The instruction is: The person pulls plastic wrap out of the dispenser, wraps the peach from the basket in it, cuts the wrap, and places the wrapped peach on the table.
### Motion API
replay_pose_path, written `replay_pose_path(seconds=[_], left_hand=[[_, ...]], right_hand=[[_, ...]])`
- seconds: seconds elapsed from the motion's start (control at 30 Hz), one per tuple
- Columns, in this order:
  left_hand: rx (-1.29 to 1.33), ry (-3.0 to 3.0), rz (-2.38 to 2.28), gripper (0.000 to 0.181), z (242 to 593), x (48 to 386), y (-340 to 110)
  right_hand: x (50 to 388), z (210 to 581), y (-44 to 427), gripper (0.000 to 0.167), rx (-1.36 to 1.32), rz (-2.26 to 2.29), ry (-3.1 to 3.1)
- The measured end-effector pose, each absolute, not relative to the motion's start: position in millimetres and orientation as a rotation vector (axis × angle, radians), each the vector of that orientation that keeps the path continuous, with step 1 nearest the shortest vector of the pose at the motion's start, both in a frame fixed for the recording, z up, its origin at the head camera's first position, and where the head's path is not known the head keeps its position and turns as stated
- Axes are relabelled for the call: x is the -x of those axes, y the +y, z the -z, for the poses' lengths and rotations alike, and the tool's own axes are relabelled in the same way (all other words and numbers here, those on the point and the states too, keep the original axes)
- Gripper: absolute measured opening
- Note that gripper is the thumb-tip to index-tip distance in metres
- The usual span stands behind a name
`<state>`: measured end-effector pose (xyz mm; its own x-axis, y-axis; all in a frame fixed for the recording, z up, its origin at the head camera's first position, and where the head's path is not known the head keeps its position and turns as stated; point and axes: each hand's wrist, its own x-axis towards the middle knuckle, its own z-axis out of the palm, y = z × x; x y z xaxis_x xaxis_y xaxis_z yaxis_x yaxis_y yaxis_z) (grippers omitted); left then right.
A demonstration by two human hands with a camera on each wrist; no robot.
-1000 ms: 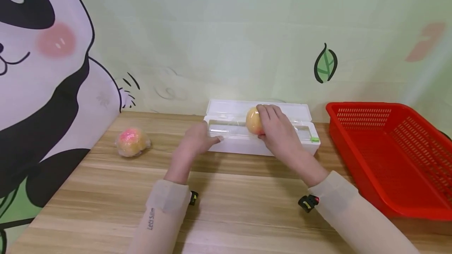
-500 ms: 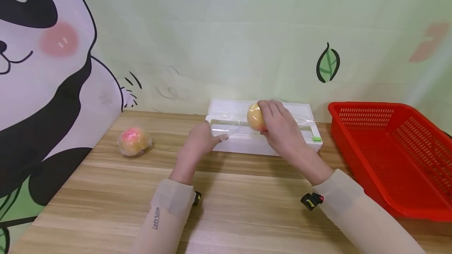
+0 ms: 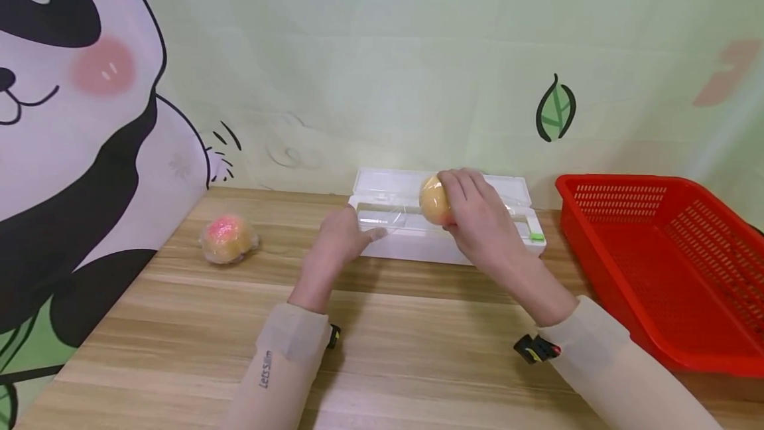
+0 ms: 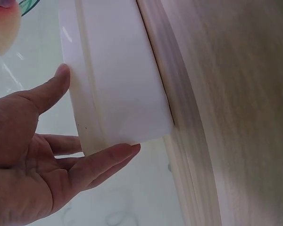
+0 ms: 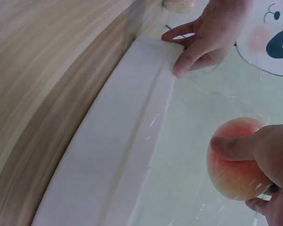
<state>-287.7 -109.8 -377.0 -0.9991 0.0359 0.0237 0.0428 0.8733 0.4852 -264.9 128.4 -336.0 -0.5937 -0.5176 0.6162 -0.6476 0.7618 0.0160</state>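
The right hand (image 3: 480,221) pinches a yellow-and-pink peach (image 3: 434,201) between thumb and curled fingers, holding it over the white box (image 3: 412,244), to the right of the left hand (image 3: 340,236). In the right wrist view the thumb lies across the fruit's pink patch. Clear film (image 3: 398,216) with bright streaks stretches beside the peach, between the two hands — exactly where it ends is hard to tell.

The left hand grips the box's left end: its thumb rests on the near top edge, and its fingers lie against the end face. The box's lid (image 3: 384,181) stands raised behind both hands, and a small green piece (image 3: 536,237) sits near the box's right end, beyond the right hand.

Well to the left of the left hand, a film-wrapped peach (image 3: 227,239) rests on the wooden surface (image 3: 406,363) — pink on top, yellowish below. A red basket (image 3: 597,284) stands to the right of the right hand.
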Motion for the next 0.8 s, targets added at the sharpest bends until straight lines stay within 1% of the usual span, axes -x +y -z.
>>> replay_pose_path(seconds=[0.3,0.6,0.8], left_hand=[[0.026,-3.036,0.805,0.059,377.4,287.4,-109.1],[0.02,-3.041,0.814,0.054,376.1,287.3,-109.2],[0.055,-3.021,0.796,0.054,375.4,286.2,-110.3]], right_hand=[[246.1,324.5,129.1,0.075,-0.877,-0.283,-2.367],[232.6,314.7,130.2,0.077,-0.878,-0.301,-2.317],[221.7,311.6,130.9,0.078,-0.89,-0.31,-2.28]])
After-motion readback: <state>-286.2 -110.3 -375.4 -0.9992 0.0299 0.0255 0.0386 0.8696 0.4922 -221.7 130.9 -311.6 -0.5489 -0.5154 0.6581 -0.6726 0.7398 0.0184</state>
